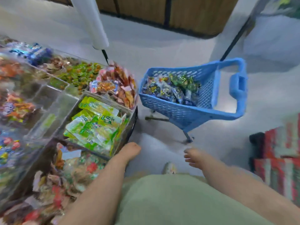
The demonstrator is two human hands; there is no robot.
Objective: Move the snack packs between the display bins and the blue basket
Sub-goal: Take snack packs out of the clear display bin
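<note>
Both hands hold nothing. My left hand is curled, right by the display bins. My right hand is spread, nearer the blue basket, where snack packs lie ahead of it.

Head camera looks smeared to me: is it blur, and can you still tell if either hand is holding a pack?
Head view: heavy motion blur, print on the snack packs unreadable; wide-angle bending curves the display bins and blue basket; lighting even, no strong glare. Left hand and right hand both look empty, though smeared.
</note>
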